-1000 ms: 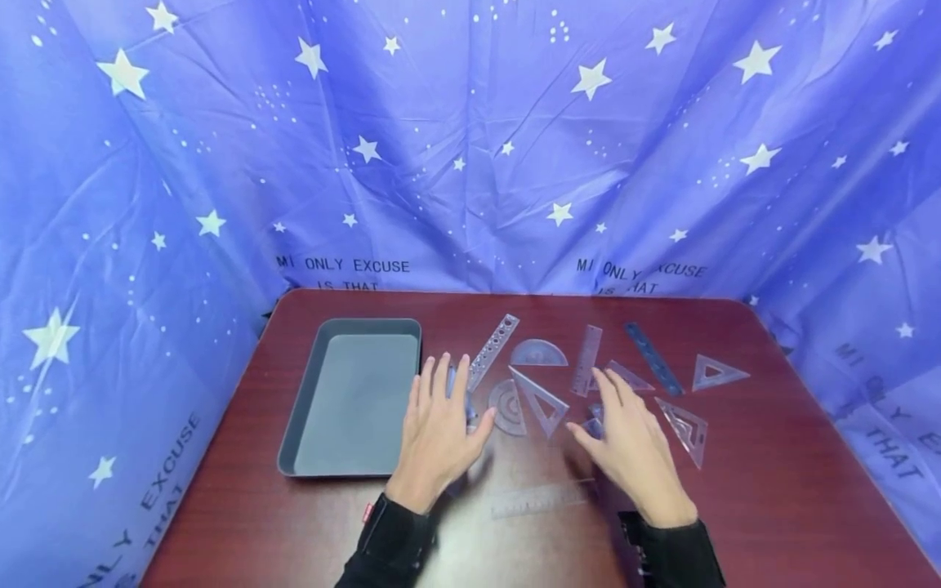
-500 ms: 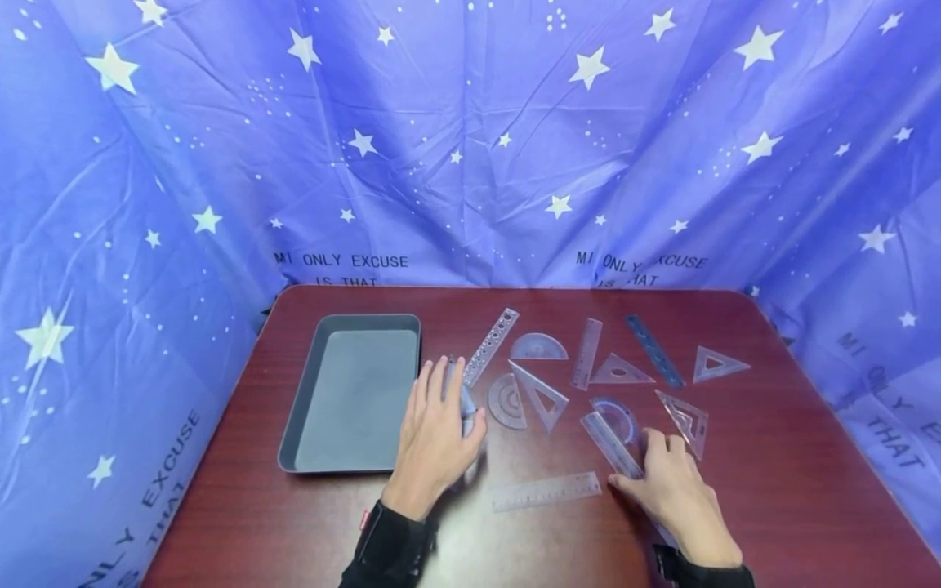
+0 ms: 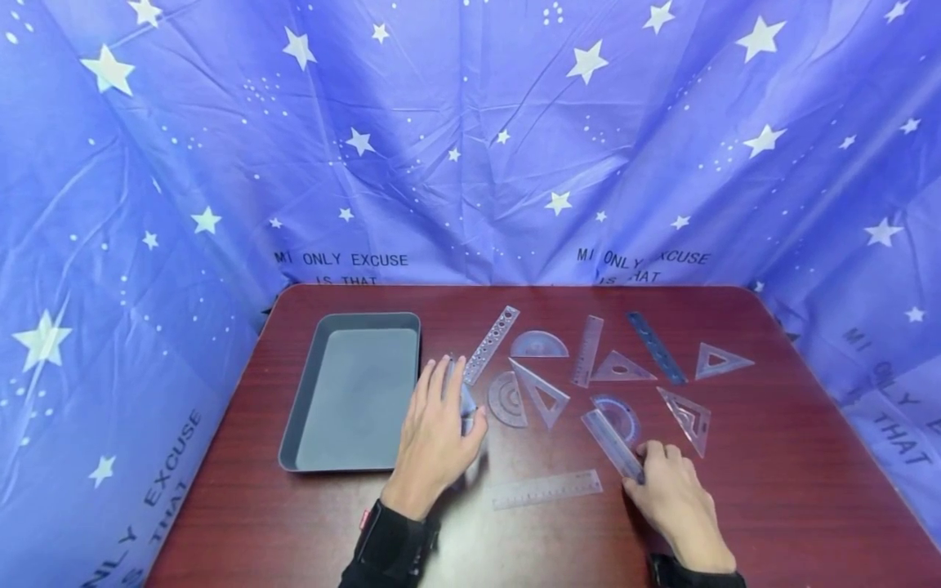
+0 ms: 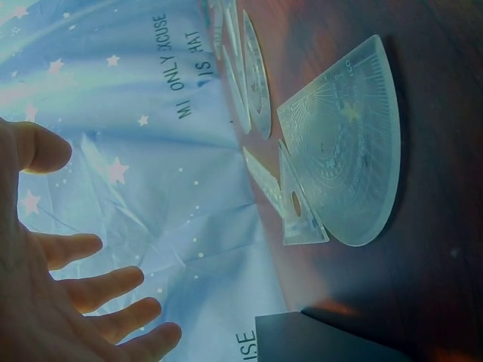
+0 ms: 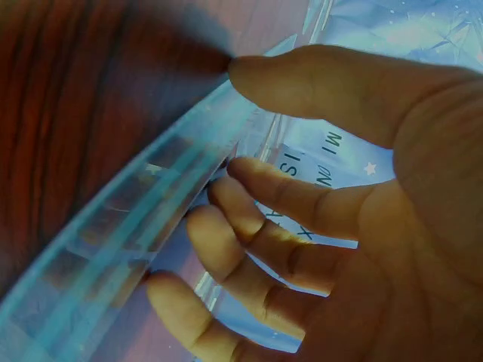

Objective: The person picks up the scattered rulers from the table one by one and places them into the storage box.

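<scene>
Lying partly beneath the right hand (image 3: 675,496): ruler (image 3: 610,442)

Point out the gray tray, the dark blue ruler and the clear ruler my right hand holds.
Gray tray (image 3: 356,400): head view, bare floor.
Dark blue ruler (image 3: 657,348): head view, mid-length.
Held clear ruler (image 3: 613,445): head view, middle of its visible part.

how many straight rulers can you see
5: held ruler, in the right hand; near ruler, left of that hand; holed ruler, right of the tray; blue ruler, farther right; middle ruler, between those last two. The left hand may hide more.
</scene>
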The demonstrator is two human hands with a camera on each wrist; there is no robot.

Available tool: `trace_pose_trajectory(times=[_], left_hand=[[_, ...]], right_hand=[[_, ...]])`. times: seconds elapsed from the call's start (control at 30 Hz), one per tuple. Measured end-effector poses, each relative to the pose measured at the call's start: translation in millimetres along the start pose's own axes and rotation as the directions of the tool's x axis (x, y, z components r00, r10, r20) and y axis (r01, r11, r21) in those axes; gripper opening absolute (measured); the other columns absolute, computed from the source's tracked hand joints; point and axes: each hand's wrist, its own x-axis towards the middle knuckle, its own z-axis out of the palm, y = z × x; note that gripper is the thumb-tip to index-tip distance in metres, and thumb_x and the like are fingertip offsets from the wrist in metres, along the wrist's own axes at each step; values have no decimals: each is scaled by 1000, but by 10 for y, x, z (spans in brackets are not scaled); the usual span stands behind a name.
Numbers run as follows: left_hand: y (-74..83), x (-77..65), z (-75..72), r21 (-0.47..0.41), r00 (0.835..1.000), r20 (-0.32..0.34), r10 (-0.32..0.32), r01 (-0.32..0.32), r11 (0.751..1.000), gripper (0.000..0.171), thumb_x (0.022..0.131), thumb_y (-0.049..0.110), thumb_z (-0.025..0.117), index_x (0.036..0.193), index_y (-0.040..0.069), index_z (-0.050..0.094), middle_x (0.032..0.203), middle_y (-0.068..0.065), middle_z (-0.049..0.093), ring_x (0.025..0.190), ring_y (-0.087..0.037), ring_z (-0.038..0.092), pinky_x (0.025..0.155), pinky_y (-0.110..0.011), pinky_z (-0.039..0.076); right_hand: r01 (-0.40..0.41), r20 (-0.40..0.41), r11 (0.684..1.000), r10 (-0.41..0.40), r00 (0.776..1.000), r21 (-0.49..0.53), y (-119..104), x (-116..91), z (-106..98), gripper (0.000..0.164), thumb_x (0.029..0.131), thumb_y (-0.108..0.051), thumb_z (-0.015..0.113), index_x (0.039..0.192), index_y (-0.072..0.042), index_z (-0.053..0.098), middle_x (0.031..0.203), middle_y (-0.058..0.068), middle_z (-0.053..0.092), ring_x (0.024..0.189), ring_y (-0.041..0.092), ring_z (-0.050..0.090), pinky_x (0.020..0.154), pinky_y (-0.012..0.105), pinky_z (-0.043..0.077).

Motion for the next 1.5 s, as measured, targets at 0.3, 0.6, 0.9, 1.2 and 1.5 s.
trace_pose_trajectory(times=[0.3,0.6,0.9,1.2,1.5], left_hand=[[9,1,18,-15,1000,17,-24,25,1000,74,99,32,67,163,6,44,164,-23,48,156,-43,42,126,-58,40],[-10,-4,23,7,1000,3,-1,1,1000,72,98,32,68,161,3,46,163,-26,48,154,-46,41,126,-60,38],[16,35,-23,-68,998,-14,-56,55,996,79,100,40,69,164,6,40,171,-23,37,158,-41,36,126,-59,38],[249,21,14,-639,958,124,-259,277,717,71,103,30,71,165,13,40,162,-17,49,146,-41,53,120,-61,46],[459,12,273,-870,846,449,-288,487,73,46,104,11,64,144,-5,48,126,-21,70,105,-24,75,89,-35,66]], right_hand=[[-18,3,1000,17,1000,12,-22,23,-11,41,82,-21,78,114,0,63,99,19,61,89,37,63,69,64,55],[-6,27,1000,7,1000,-17,-33,52,-39,42,76,-26,81,105,-4,61,90,13,61,78,32,62,65,57,54],[45,-40,998,-47,998,-37,-186,12,-197,46,74,-29,84,104,-2,59,88,14,62,76,35,65,62,60,55],[161,-372,981,-112,922,105,-701,-45,-209,44,80,-21,82,119,-6,68,106,12,71,94,34,72,77,63,59],[294,-421,950,-227,878,102,-1176,-86,-48,42,78,-18,86,116,-6,70,101,8,72,90,26,70,74,55,61]])
